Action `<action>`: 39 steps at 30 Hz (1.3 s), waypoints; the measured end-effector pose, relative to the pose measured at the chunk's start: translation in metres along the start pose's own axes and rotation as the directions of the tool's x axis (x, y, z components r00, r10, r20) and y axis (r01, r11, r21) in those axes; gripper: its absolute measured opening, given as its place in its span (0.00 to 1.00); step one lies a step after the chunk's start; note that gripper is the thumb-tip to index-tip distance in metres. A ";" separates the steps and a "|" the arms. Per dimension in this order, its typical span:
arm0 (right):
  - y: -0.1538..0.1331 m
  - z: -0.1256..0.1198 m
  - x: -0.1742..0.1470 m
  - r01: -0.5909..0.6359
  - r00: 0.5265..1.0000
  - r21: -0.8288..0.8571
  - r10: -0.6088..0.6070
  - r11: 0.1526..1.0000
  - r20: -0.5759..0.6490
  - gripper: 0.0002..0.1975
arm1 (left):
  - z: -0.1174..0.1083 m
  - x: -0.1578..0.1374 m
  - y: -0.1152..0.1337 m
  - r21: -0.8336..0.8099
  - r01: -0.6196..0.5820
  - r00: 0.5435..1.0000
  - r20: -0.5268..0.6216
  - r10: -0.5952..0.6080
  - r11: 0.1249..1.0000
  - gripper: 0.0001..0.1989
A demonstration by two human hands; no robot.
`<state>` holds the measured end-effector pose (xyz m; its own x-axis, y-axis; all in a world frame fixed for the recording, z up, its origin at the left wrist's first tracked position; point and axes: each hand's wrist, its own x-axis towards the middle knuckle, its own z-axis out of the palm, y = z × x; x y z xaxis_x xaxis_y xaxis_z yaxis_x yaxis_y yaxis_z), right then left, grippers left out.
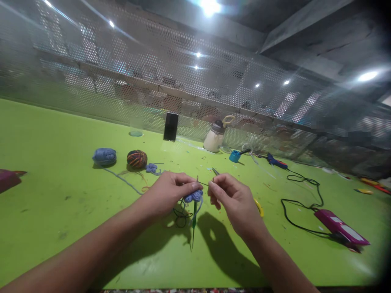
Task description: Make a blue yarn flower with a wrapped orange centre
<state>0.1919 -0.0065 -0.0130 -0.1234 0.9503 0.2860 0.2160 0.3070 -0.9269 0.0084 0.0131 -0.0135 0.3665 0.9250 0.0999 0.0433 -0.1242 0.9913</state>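
Note:
My left hand (175, 191) is closed around a small blue-purple crocheted piece (193, 196). A green-handled crochet hook (194, 215) points down from behind that piece, and its thin metal end hangs over the table. To the right, my right hand (230, 201) pinches a thin dark strand (203, 183) stretched across from the left fingertips. Loose dark yarn (181, 217) dangles below the left hand. Partly under my right hand lie scissors with a yellow handle (259, 207). Further left are a blue yarn ball (104, 156), a multicoloured yarn ball (137, 159) and a small blue crocheted flower (151, 167).
Along the back of the green table (61, 195) stand a phone (170, 127) and a bottle (214, 140). A blue round container (235, 156) and a glue gun (276, 161) are behind my right hand. A black cord leads to a pink power strip (340, 226).

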 end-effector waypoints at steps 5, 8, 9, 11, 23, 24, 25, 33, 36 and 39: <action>0.007 0.015 -0.004 -0.039 0.998 0.099 0.034 0.994 0.051 0.13 | -0.001 0.000 0.001 -0.039 -0.038 0.999 0.025 0.039 0.998 0.11; 0.010 0.020 -0.005 -0.089 0.994 0.248 0.071 0.965 0.081 0.14 | -0.002 0.000 0.003 -0.047 -0.060 0.998 0.007 0.061 0.997 0.10; 0.010 0.022 -0.006 -0.109 0.992 0.296 0.085 0.949 0.093 0.14 | -0.003 0.000 0.003 -0.038 -0.076 0.997 0.004 0.076 0.996 0.09; 0.011 0.025 -0.007 -0.138 0.988 0.372 0.101 0.918 0.116 0.14 | -0.004 0.000 0.004 -0.018 -0.097 0.995 0.004 0.097 0.995 0.09; 0.007 0.034 -0.015 -0.108 0.994 0.387 0.099 0.916 0.042 0.17 | -0.020 -0.006 0.011 -0.209 -0.072 0.984 0.147 0.104 0.975 0.08; 0.006 0.033 -0.016 -0.105 0.994 0.376 0.094 0.921 0.047 0.17 | -0.021 -0.007 0.011 -0.247 -0.058 0.983 0.158 0.099 0.967 0.09; 0.005 0.032 -0.016 -0.105 0.994 0.370 0.091 0.923 0.055 0.17 | -0.022 -0.008 0.012 -0.274 -0.048 0.981 0.169 0.097 0.961 0.10; 0.000 0.015 -0.015 -0.083 0.984 0.268 0.036 0.960 0.175 0.13 | -0.025 -0.013 0.019 -0.304 -0.013 0.969 0.230 0.086 0.952 0.10; -0.001 0.006 -0.014 0.004 0.982 0.107 -0.024 0.994 0.187 0.11 | -0.025 -0.014 0.020 -0.253 -0.013 0.967 0.242 0.076 0.967 0.10; -0.005 -0.002 -0.013 0.155 0.966 -0.068 -0.137 0.986 0.218 0.10 | -0.024 -0.015 0.020 -0.211 -0.005 0.967 0.249 0.058 0.978 0.10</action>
<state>0.1947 -0.0203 -0.0114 -0.3598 0.8649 0.3500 0.2599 0.4532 -0.8527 -0.0190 0.0055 0.0074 0.5883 0.7976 0.1330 -0.1552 -0.0501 0.9866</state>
